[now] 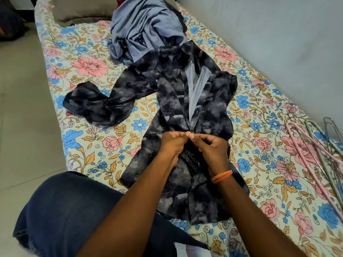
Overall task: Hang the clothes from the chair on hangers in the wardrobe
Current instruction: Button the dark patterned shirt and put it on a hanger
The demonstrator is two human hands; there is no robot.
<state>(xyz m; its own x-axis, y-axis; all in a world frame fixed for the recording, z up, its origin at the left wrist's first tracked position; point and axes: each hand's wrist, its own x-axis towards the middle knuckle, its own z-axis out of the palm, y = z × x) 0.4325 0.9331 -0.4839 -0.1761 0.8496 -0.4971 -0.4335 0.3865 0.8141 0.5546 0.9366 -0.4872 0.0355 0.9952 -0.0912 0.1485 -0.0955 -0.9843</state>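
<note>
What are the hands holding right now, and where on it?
Both hands, left and right, pinch the dark patterned shirt at its front button placket, midway down.

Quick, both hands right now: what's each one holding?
Left hand: fingers curled, pinching the dark patterned shirt at its front opening.
Right hand: pinching the same shirt's opposite front edge.

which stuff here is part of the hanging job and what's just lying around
Part of the job:
dark patterned shirt, pinched at its front by left hand and right hand
grey-blue clothes pile
hangers

Just lying about:
floral bedsheet
pillow
</note>
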